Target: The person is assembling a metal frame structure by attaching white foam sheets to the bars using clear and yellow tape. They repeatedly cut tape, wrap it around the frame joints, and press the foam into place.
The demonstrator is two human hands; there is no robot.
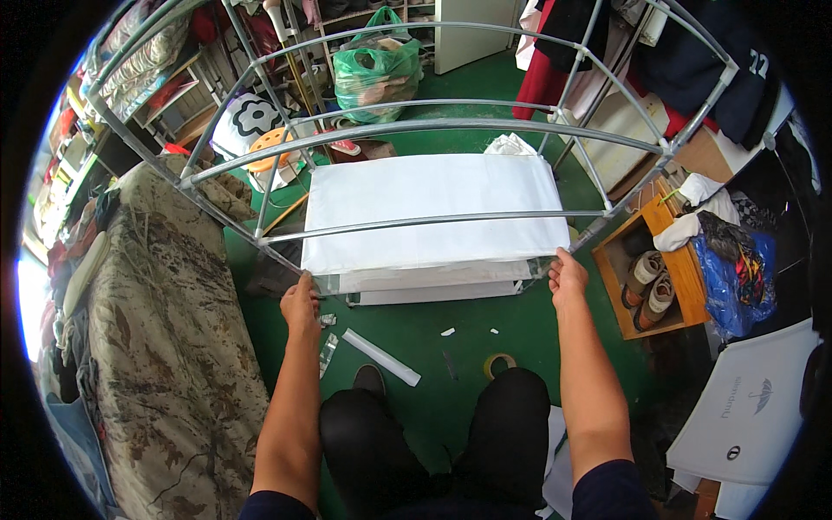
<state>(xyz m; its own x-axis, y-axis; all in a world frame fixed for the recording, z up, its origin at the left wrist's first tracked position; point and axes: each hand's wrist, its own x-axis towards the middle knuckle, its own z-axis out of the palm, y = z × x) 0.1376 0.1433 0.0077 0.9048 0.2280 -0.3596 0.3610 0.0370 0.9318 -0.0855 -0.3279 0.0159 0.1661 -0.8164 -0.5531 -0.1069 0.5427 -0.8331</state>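
Observation:
A rack of thin grey metal tubes (416,128) stands in front of me, its bars bowed by the lens. Across its lower part lies a smooth white shelf sheet (433,195), with more white layers (433,293) below its near edge. My left hand (301,303) is closed at the sheet's near left corner, beside a tube. At the near right corner, my right hand (568,277) pinches with curled fingers. Clear film shows beside both hands. The exact grip under the fingertips is partly hidden.
On the green floor lie a white strip (381,357), a tape roll (499,365) and small scraps. A camouflage-covered piece of furniture (165,347) borders the left. To the right stands a wooden box (641,277) with shoes; a green bag (378,74) sits behind the rack.

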